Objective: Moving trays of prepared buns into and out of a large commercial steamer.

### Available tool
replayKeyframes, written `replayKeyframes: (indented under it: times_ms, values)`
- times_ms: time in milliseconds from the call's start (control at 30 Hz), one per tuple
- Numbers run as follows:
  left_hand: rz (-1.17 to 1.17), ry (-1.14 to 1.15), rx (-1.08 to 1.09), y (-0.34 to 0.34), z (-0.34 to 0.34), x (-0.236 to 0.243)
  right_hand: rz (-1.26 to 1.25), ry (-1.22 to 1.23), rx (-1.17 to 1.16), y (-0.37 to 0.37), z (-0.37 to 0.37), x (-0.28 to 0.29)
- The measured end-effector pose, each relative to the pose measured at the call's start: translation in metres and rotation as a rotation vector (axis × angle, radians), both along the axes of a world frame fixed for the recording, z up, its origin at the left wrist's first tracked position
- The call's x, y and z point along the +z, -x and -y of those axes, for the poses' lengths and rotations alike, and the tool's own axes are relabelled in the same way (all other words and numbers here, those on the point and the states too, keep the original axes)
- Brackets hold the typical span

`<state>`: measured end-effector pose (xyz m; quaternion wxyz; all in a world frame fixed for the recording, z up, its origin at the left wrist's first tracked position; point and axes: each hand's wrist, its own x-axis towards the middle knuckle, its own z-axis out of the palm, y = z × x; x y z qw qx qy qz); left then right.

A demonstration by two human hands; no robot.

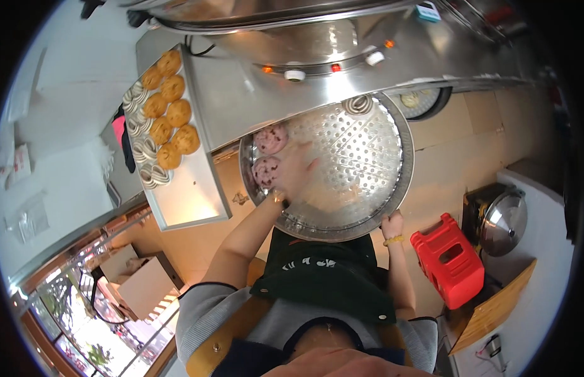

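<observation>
A round perforated metal steamer tray is in front of me, its far side by the steel counter. My right hand is closed on its near right rim. Over the left part of the tray, my left hand is smeared by motion, so I cannot make out its fingers or anything in them. Beside it, against the left wall, lie two round purple buns with dark specks. A black-and-white swirled roll sits at the far edge of the tray.
On the left, a rectangular tray carries golden-brown buns and striped rolls. A steel appliance with knobs stands at the back. A red plastic jerrycan and a domed metal lid are at right. A dark-rimmed round pan shows beyond the steamer tray.
</observation>
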<state>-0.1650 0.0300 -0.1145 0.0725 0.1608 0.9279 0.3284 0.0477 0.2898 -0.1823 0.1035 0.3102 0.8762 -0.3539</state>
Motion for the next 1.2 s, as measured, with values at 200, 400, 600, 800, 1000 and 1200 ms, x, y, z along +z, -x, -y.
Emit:
replayKeyframes:
  times_ms: [200, 400, 600, 800, 1000, 1200]
  values:
    - [0.074, 0.142, 0.071, 0.072, -0.135, -0.065, 0.084, -0.042, 0.017, 0.010, 0.011, 0.019]
    - [0.041, 0.348, -0.019, 0.106, -0.159, -0.106, 0.121, -0.027, 0.019, 0.015, 0.013, 0.022]
    - [0.347, 0.345, -0.014, 0.092, -0.140, -0.054, 0.079, 0.029, 0.003, 0.015, 0.010, 0.022]
    - [0.639, -0.886, 0.340, 0.008, -0.050, -0.017, -0.061, 0.075, 0.045, 0.020, 0.006, 0.014]
    - [0.650, -0.977, 0.675, -0.065, 0.078, 0.114, -0.061, 0.222, -0.052, 0.019, -0.001, 0.014]
    - [0.275, -0.778, 1.077, -0.098, 0.218, 0.152, 0.013, 0.366, -0.147, 0.029, 0.001, 0.033]
